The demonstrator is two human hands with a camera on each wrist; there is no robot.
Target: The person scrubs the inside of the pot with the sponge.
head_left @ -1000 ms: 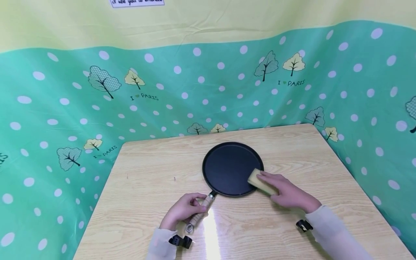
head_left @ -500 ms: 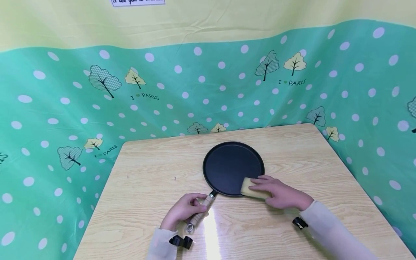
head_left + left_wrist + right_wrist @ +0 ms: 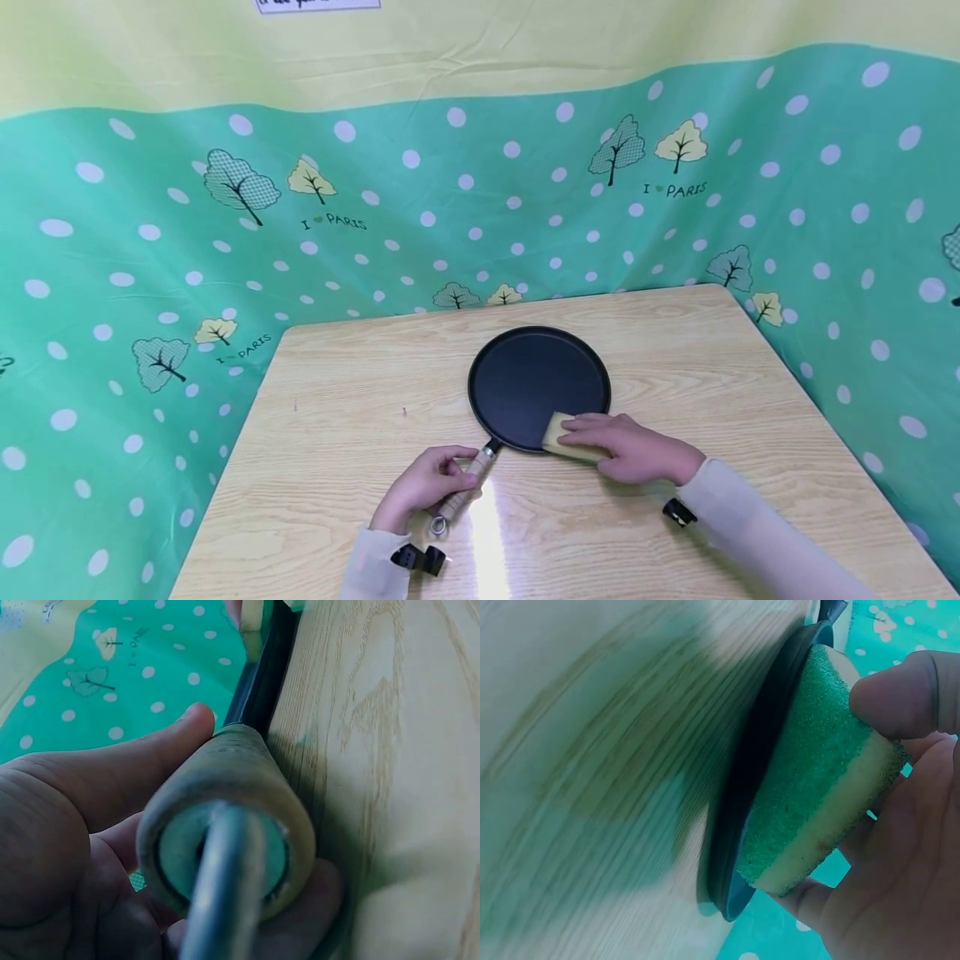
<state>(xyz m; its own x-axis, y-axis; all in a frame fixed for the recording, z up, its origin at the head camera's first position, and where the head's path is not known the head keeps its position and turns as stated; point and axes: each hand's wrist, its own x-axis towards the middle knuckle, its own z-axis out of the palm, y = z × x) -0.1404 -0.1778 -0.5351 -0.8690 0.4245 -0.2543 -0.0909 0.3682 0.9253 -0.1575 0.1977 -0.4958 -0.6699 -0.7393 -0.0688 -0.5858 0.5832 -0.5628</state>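
Observation:
A round black frying pan (image 3: 536, 379) with a low rim lies flat on the wooden table. Its wooden handle (image 3: 465, 490) points toward the near left and ends in a metal hanging ring (image 3: 438, 525). My left hand (image 3: 427, 483) grips that handle, thumb along one side and fingers beneath, as the left wrist view shows. With my right hand (image 3: 633, 447) I hold a sponge (image 3: 817, 780), yellow with a green scouring side, pinched between thumb and fingers. The sponge sits across the pan's near rim, green side down, and overhangs it. Part of the rim is hidden beneath it.
Light wooden table (image 3: 360, 375) surrounds the pan. A green dotted cloth (image 3: 390, 192) with printed trees hangs behind and beside the table edges. Black straps with small devices are worn on both wrists. A bright light streak (image 3: 486, 542) reflects off the table.
My right hand has slid the sponge left and slightly nearer along the pan's near right rim, toward the handle. The left hand and the pan stay in place.

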